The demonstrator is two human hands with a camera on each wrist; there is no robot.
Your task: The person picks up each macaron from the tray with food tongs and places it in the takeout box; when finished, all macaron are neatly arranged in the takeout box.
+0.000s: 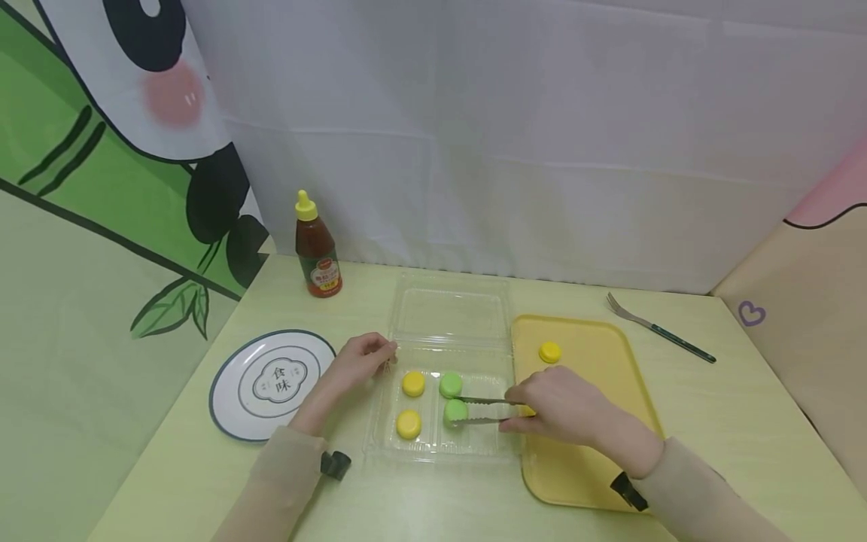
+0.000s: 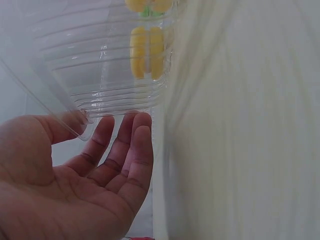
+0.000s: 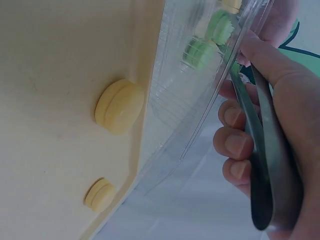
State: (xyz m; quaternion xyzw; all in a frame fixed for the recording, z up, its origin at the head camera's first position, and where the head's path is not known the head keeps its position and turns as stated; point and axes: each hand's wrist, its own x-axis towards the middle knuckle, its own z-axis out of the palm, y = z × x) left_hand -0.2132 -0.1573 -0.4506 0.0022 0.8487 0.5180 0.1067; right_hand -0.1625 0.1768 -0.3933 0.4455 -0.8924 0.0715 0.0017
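A clear plastic hinged box [image 1: 379, 452] lies with its lid folded back. At its left rim my left hand [image 1: 359, 360] pinches the corner between thumb and fingers, as the left wrist view shows. My right hand [image 1: 565, 406] grips metal tongs [image 1: 484, 400], reaching in from the right. Their tips stand at either side of the nearer green macaron [image 1: 456, 412]; whether they squeeze it I cannot tell. Just behind sits another green macaron [image 1: 450, 385]. Two yellow macarons [image 1: 413, 383] occupy the box's left side.
To the right lies a yellow tray [image 1: 582, 482] bearing a yellow macaron [image 1: 550, 351] and another [image 3: 120, 106] beside my right hand. A fork [image 1: 660, 329] rests beyond it. On the left are a white plate [image 1: 237, 399] and a sauce bottle [image 1: 317, 252].
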